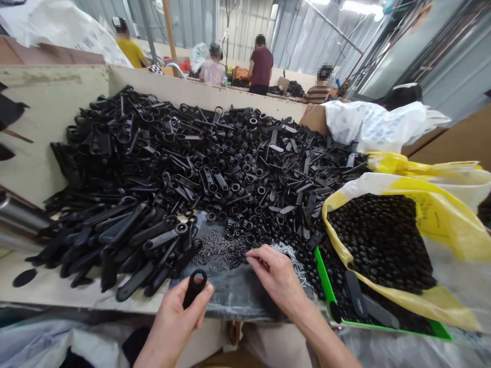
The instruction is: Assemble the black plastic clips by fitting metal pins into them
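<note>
Part, black, ring-ended (195, 287), one: held over the near edge of the worktop, ring upward, in the left hand (178, 312), whose fingers and thumb close around its sides.
Right hand (278, 273), one: bare, reaching over a dark mat (245, 294), fingers curled in toward the thumb, tips at a scatter of small black pieces (238, 255) (whether anything is pinched between them cannot be told).
Green tray (327, 286), one: right of the right hand, with flat black pieces lying in its near part.
Yellow-and-white bag (441, 220), one: open-mouthed, resting over the tray, filled with round black pieces (383, 245).
Black disc (25, 277), one: flat, at the left near edge.
Long black handles (125, 230), many: piled left of the mat.
Small brownish screws (209, 249), loose: on the mat's far part, beside the black pieces.
Silvery pins (283, 248), loose: just beyond the right hand.
Mixed black parts (215, 158), one broad heap: rings, arms, flat strips, spread to the pale back board (172, 87).
White bag (372, 125), one: crumpled, far right.
Co-workers (261, 66), four: beyond the board, before a corrugated wall (199, 25).
</note>
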Demonstrator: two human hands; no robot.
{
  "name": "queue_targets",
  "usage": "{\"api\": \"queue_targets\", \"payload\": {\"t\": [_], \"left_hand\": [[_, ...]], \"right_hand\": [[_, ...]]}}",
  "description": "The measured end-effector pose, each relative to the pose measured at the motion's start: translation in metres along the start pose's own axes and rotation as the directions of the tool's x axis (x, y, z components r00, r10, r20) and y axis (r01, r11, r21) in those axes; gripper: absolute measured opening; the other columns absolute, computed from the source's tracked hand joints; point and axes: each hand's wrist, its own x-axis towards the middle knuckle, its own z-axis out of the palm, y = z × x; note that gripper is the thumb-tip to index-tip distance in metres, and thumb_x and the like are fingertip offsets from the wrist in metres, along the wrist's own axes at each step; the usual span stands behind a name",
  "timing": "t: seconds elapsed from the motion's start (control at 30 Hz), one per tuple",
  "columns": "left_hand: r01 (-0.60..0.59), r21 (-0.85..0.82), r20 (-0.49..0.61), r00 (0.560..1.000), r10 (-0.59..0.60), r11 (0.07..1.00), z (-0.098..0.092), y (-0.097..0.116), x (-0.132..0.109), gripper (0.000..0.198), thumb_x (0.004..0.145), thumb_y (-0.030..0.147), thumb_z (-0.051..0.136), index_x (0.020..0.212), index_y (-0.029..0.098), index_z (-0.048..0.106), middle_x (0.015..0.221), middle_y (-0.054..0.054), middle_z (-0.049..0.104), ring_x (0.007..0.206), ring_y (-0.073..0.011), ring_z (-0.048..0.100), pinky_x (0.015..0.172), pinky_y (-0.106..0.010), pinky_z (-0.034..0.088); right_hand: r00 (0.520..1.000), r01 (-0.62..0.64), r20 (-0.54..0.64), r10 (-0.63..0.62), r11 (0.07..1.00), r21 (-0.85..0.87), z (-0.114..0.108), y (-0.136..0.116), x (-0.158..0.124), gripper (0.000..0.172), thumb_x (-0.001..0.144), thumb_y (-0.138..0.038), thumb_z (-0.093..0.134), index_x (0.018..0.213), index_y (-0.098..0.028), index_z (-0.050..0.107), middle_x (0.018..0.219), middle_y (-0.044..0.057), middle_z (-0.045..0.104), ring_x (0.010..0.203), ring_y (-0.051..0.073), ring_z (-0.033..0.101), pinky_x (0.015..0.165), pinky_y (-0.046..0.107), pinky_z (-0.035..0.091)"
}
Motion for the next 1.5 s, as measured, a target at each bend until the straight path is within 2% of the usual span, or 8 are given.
{"api": "queue_targets", "payload": {"t": [0.4, 0.53, 0.6, 0.67, 0.8, 1.2, 1.33, 1.5], "left_hand": [[0.301, -0.352, 0.156, 0.952, -0.262, 0.886, 0.016, 0.01, 0.0, 0.059, 0.061, 0.065, 0.091, 0.082, 0.02, 0.06, 0.048, 0.014, 0.037, 0.044, -0.0028, 0.016, 0.044, -0.018, 0.013], [0.299, -0.447, 0.151, 0.954, -0.259, 0.843, 0.021, 0.008, -0.001, 0.053, 0.063, 0.057, 0.094, 0.084, 0.018, 0.065, 0.048, 0.013, 0.042, 0.042, -0.0017, 0.019, 0.043, -0.017, 0.017], [0.301, -0.477, 0.163, 0.953, -0.254, 0.825, 0.025, 0.006, -0.001, 0.051, 0.064, 0.054, 0.094, 0.085, 0.017, 0.066, 0.047, 0.013, 0.043, 0.041, -0.0013, 0.02, 0.043, -0.017, 0.017], [0.31, -0.498, 0.179, 0.95, -0.254, 0.81, 0.03, 0.004, 0.0, 0.052, 0.063, 0.054, 0.095, 0.085, 0.017, 0.066, 0.045, 0.013, 0.042, 0.039, -0.0008, 0.02, 0.042, -0.017, 0.016], [0.317, -0.534, 0.211, 0.948, -0.24, 0.783, 0.039, 0.0, 0.003, 0.057, 0.057, 0.058, 0.096, 0.077, 0.019, 0.061, 0.039, 0.014, 0.041, 0.034, 0.0003, 0.017, 0.04, -0.018, 0.013], [0.306, -0.574, 0.194, 0.952, -0.236, 0.76, 0.045, 0.008, -0.003, 0.057, 0.059, 0.053, 0.097, 0.068, 0.02, 0.051, 0.041, 0.011, 0.047, 0.035, 0.0001, 0.024, 0.042, -0.018, 0.015], [0.278, -0.539, 0.18, 0.96, -0.214, 0.795, 0.044, 0.011, -0.006, 0.053, 0.061, 0.055, 0.095, 0.074, 0.019, 0.058, 0.043, 0.011, 0.049, 0.037, -0.001, 0.025, 0.043, -0.018, 0.017], [0.235, -0.467, 0.115, 0.972, -0.205, 0.853, 0.045, 0.015, -0.006, 0.056, 0.056, 0.061, 0.094, 0.074, 0.019, 0.061, 0.04, 0.01, 0.046, 0.039, -0.0031, 0.025, 0.042, -0.018, 0.012]], "right_hand": [[0.99, 0.097, 0.116, -0.077, 0.979, -0.178, -0.006, 0.017, 0.005, 0.022, 0.101, -0.013, 0.057, 0.087, -0.02, 0.073, 0.086, 0.004, 0.065, 0.071, 0.018, 0.062, 0.064, 0.027, 0.04], [1.0, -0.003, 0.025, 0.0, 0.989, 0.15, -0.006, 0.006, -0.003, 0.018, 0.101, -0.022, 0.06, 0.092, -0.021, 0.075, 0.085, 0.003, 0.067, 0.074, 0.017, 0.061, 0.067, 0.026, 0.043], [0.99, -0.12, -0.001, 0.138, 0.864, 0.489, 0.001, -0.004, -0.009, 0.016, 0.096, -0.033, 0.068, 0.089, -0.022, 0.077, 0.08, 0.001, 0.064, 0.069, 0.015, 0.055, 0.062, 0.025, 0.042], [0.962, -0.213, 0.044, 0.269, 0.643, 0.736, 0.012, -0.015, -0.015, 0.023, 0.091, -0.044, 0.075, 0.086, -0.021, 0.078, 0.078, 0.0, 0.062, 0.062, 0.012, 0.047, 0.055, 0.023, 0.037], [0.903, -0.303, 0.173, 0.392, 0.299, 0.905, 0.034, -0.029, -0.022, 0.034, 0.079, -0.053, 0.086, 0.084, -0.02, 0.078, 0.072, -0.003, 0.056, 0.052, 0.006, 0.031, 0.045, 0.019, 0.024], [0.855, -0.337, 0.226, 0.468, 0.17, 0.926, 0.046, -0.029, -0.028, 0.039, 0.07, -0.055, 0.093, 0.08, -0.02, 0.08, 0.072, -0.002, 0.057, 0.053, 0.004, 0.031, 0.044, 0.014, 0.023], [0.876, -0.299, 0.154, 0.456, 0.267, 0.916, 0.047, -0.03, -0.031, 0.036, 0.076, -0.055, 0.089, 0.08, -0.02, 0.081, 0.069, -0.003, 0.057, 0.05, 0.005, 0.034, 0.043, 0.016, 0.025], [0.963, 0.032, -0.215, 0.162, 0.724, 0.689, 0.03, -0.032, -0.03, 0.009, 0.092, -0.029, 0.076, 0.087, -0.025, 0.083, 0.077, 0.002, 0.069, 0.069, 0.014, 0.063, 0.06, 0.02, 0.049]]}}
